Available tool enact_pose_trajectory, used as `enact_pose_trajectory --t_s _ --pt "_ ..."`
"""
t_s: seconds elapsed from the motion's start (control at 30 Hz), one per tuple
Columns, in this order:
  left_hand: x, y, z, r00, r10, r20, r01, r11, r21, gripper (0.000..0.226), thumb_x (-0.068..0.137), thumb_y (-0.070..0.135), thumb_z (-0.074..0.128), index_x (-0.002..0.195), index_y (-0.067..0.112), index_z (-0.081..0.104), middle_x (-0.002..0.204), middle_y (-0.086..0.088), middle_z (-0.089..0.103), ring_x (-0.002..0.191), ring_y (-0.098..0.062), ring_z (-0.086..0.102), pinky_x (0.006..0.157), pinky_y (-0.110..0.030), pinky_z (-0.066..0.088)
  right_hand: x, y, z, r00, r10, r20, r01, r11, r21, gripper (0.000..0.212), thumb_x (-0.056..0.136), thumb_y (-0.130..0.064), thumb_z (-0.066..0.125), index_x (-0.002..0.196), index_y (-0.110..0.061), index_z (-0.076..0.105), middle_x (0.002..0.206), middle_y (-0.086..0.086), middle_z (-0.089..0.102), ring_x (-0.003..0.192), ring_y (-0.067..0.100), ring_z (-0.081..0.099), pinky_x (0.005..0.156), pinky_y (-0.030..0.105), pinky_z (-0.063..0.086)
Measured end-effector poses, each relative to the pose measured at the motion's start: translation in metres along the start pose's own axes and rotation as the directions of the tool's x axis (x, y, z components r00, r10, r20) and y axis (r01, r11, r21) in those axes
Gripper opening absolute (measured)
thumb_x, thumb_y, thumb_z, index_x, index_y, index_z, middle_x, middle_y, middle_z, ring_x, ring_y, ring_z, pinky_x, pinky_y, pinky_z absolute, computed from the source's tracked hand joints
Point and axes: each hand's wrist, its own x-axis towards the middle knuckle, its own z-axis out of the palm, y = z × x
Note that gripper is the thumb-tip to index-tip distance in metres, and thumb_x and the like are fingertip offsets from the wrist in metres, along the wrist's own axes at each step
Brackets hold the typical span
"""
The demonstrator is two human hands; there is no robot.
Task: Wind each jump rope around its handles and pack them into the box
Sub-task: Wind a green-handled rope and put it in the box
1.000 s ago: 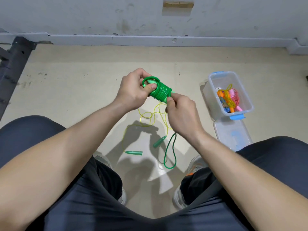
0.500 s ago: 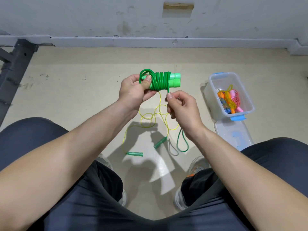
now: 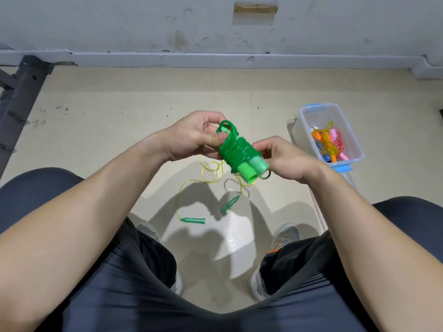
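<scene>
1. The person sits with both forearms reaching forward over dark-clad thighs, and the hands meet above the floor [image 3: 107, 130].
2. The left hand [image 3: 191, 136] has its palm turned inward. Thumb and curled fingers pinch the far, narrow end of the green jump rope [image 3: 236, 150].
3. The right hand [image 3: 288, 159] comes in from the other side with its fingers curled against the bundle's near end. A small loop of cord pokes out beneath it.
4. The green jump rope is held in the air between the hands, tilted. Its cord is coiled around the two light green handles [image 3: 251, 170], whose blunt ends point toward the camera.
5. A yellow jump rope [image 3: 208, 174] lies loose on the floor below the hands, its two green handles apart from each other.
6. A clear plastic box [image 3: 305, 123] with blue clips stands on the floor to the right, well apart from the hands. It holds wound ropes [image 3: 329, 142] in orange, pink and yellow.
7. Its lid [image 3: 317, 207] lies just beside it, partly hidden by the right arm.
8. Two shoes [image 3: 285, 236] show between the knees.
</scene>
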Motion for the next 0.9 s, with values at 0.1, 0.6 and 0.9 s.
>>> enact_pose_trajectory --t_s 0.1,0.6,0.9 --pt "0.001 -0.008 0.002 0.994 -0.108 0.024 0.100 0.970 0.220 0.018 0.081 0.013 0.069 0.092 0.007 0.056 0.070 -0.005 0.071 0.059 -0.020 0.064 0.069 -0.037 0.060 0.002 0.001 -0.002 0.993 0.078 -0.085 -0.102 0.940 -0.327 0.027 0.078 -0.019 0.082 0.063 -0.016 0.060 0.058 -0.003 0.051 0.055 0.009 0.038 0.056 0.030 0.030" --pt "0.024 -0.029 0.008 0.755 0.262 -0.601 0.161 0.814 0.558 0.017 0.086 0.021 0.076 0.087 0.029 0.060 0.083 0.001 0.069 0.078 -0.020 0.068 0.074 -0.032 0.056 0.002 -0.027 0.067 0.737 0.181 -0.652 -0.083 0.980 0.178 0.016 0.097 -0.019 0.052 0.087 -0.014 0.064 0.064 -0.003 0.062 0.044 0.013 0.053 0.049 0.031 0.050" --pt "0.021 -0.013 0.014 0.739 0.046 -0.672 -0.153 0.983 -0.100 0.006 0.099 0.006 0.062 0.096 0.009 0.057 0.086 -0.009 0.070 0.068 -0.016 0.074 0.065 -0.026 0.060 0.002 -0.007 0.084 0.868 0.038 -0.495 -0.065 0.997 -0.036 0.035 0.106 -0.034 0.044 0.078 -0.021 0.062 0.067 -0.012 0.056 0.065 0.008 0.051 0.064 0.030 0.039"
